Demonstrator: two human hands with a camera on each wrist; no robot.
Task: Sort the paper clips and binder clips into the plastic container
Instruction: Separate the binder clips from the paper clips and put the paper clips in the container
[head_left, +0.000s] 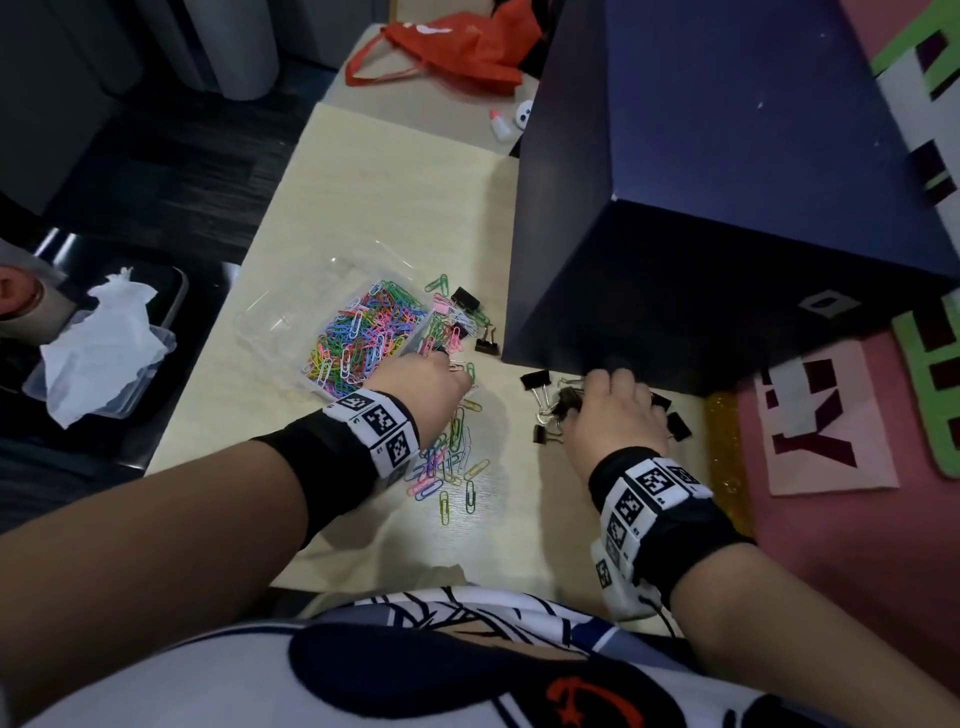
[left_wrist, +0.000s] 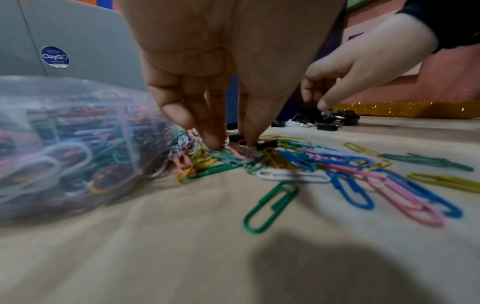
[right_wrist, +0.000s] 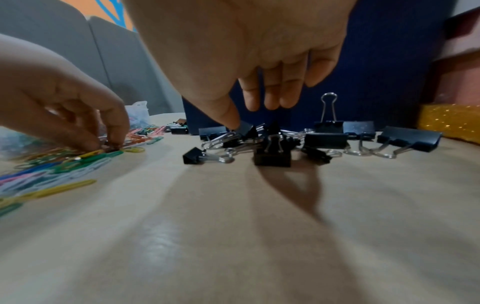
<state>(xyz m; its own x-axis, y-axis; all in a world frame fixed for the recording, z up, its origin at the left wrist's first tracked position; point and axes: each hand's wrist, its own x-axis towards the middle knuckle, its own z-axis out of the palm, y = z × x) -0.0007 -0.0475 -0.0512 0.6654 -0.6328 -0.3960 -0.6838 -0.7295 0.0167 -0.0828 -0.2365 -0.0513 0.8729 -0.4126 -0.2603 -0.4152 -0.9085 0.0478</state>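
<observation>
A clear plastic container stands on the pale table, one compartment heaped with coloured paper clips. More loose paper clips lie scattered right of it. My left hand reaches down beside the container wall. Its thumb and fingertips pinch clips in the loose pile. Black binder clips lie in a cluster against the blue box. My right hand hovers over them with fingers loosely extended, its thumb touching one clip. It grips nothing.
A big dark blue box stands close behind the binder clips. Two more binder clips lie by the container's far corner. A gold glitter strip and pink board border the table's right. A tissue-filled tray sits off the left edge.
</observation>
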